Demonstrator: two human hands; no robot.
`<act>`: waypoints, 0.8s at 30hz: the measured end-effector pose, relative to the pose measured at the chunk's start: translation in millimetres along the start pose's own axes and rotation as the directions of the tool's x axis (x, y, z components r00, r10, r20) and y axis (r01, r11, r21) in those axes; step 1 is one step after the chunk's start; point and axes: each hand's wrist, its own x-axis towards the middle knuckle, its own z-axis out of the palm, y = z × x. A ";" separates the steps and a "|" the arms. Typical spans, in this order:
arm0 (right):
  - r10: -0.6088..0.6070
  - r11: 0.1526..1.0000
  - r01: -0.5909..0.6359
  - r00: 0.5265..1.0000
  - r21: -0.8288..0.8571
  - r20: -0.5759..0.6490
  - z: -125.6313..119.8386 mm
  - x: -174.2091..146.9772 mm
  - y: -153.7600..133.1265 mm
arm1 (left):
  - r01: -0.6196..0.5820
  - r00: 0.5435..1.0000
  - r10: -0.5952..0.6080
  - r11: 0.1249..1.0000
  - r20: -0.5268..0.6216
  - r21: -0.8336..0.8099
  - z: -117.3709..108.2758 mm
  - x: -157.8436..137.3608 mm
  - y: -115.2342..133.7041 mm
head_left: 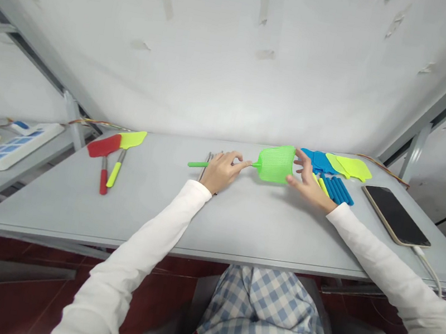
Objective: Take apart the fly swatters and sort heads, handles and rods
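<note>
A green fly swatter (pixel 276 164) lies level above the grey table, its handle to the left and its mesh head to the right. My left hand (pixel 222 171) is closed on the thin rod, with index finger and thumb close to the neck of the head. My right hand (pixel 307 181) is at the far edge of the mesh, thumb and fingers spread around its corners. Several thin metal rods (pixel 204 172) lie partly hidden under my left hand. Beside my right hand are blue handle tubes (pixel 338 190) and yellow handle tubes (pixel 321 185).
Blue swatter heads (pixel 320 161) and yellow swatter heads (pixel 352 167) lie at the back right. A phone (pixel 396 215) with a white cable is near the right edge. A red swatter (pixel 105 149) and a yellow swatter (pixel 128 143) rest at the left. The wall (pixel 204 73) stands directly behind.
</note>
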 end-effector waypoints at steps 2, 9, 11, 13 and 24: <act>0.109 0.979 -0.101 0.993 0.177 -0.038 3.1 -0.9 -1.8 | -0.003 1.000 0.003 1.000 0.004 -0.027 -0.2 -0.9 2.4; 0.150 0.910 -0.096 0.983 0.402 -0.104 0.5 1.5 -10.5 | 0.020 0.996 -0.007 0.988 0.084 -0.152 -4.5 -1.3 15.6; 0.168 0.866 -0.106 0.982 0.488 -0.084 -0.4 2.4 -10.8 | 0.020 0.996 -0.007 0.991 0.093 -0.134 -6.3 -1.5 17.2; 0.168 0.844 -0.123 0.985 0.522 -0.040 -0.8 3.5 -9.9 | 0.017 0.995 -0.006 0.994 0.103 -0.107 -8.2 -2.0 18.8; -0.144 0.987 0.128 0.972 -0.096 -0.186 -21.9 4.2 -1.0 | 0.007 0.992 -0.010 1.000 0.122 0.021 -5.8 -5.6 14.0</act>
